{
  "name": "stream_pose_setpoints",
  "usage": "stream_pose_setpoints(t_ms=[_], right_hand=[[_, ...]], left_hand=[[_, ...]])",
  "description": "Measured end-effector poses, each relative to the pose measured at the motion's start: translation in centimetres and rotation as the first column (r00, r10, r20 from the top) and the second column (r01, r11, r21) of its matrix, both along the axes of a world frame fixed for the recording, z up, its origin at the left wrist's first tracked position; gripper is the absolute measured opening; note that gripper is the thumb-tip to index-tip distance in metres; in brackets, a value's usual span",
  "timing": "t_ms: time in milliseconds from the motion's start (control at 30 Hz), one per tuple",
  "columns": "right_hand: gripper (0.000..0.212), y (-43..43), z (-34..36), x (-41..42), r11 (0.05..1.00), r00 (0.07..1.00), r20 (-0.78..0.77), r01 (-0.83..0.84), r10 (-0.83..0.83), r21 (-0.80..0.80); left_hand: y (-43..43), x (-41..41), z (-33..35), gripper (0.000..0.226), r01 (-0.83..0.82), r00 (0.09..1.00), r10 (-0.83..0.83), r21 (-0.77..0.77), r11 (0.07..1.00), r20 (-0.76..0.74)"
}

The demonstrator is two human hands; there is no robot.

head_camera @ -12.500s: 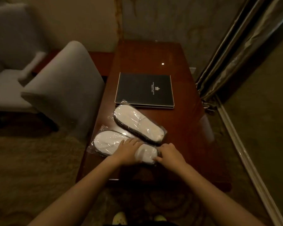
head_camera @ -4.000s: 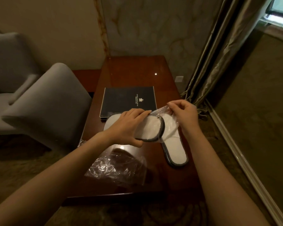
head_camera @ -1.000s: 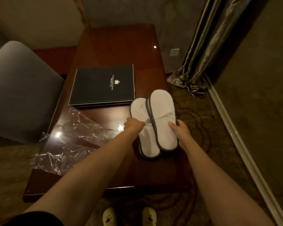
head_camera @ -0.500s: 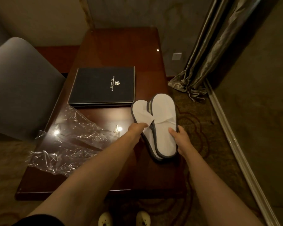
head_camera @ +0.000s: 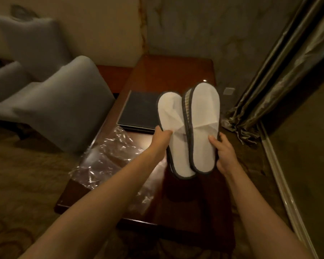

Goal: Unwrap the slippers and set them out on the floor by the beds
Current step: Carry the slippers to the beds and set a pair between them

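Two white slippers with dark grey trim are held up above the wooden table, unwrapped and overlapping. My left hand grips the left slipper at its middle, thumb on top. My right hand grips the right slipper, which lies partly over the left one. Both slippers point away from me, toes up. Their crumpled clear plastic wrappers lie on the table at the left, under my left forearm.
A dark folder lies on the table behind the slippers. A grey upholstered chair stands close at the table's left, a second grey chair behind it. Curtains hang at the right, over patterned carpet.
Both hands have lifted the pair of slippers off the table and up toward me. The view has tilted upward, showing more of the wall and chairs.
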State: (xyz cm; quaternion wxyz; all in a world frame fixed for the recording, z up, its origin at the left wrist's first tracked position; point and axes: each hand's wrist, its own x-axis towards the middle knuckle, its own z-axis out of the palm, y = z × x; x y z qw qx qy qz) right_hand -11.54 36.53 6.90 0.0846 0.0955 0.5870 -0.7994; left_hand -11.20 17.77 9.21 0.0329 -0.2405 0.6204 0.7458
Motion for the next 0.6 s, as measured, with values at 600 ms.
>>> stream_pose_setpoints(t_ms=[600], right_hand=[[0.033, -50.7, 7.3, 10.0, 0.615, 0.622, -0.085, -0.729, 0.779, 0.301]], left_hand=[[-44.2, 22.5, 4.7, 0.066, -0.790, 0.608, 0.782, -0.009, 0.613, -0.140]])
